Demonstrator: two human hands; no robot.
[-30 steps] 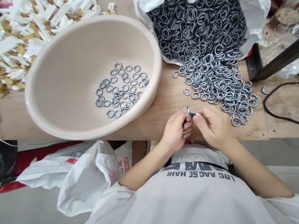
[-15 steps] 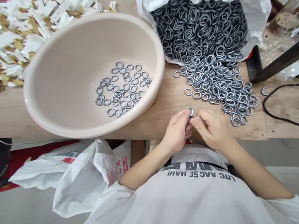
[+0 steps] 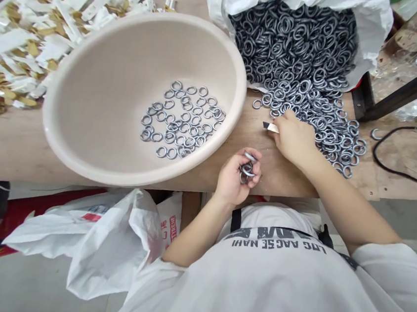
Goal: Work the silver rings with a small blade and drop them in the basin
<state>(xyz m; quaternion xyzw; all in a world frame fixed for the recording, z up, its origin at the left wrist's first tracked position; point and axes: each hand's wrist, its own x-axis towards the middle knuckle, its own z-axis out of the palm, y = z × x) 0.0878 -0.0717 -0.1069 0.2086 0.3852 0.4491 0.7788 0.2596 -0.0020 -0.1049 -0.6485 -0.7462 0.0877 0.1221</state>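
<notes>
Left hand point(image 3: 236, 176) has its fingers curled around several steel split rings point(image 3: 247, 170); right hand point(image 3: 294, 140), fingers clamped on a small white-handled blade point(image 3: 270, 127), tip pointing left, sits just beside the loose ring pile point(image 3: 320, 120).

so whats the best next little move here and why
Probably the right hand should pick one ring off the near edge of the loose metal ring pile. It is already at that edge, gripping the small white-handled blade, and the rings there lie spread out, so one looks easy to separate. The left hand is occupied, holding a few rings.
</notes>
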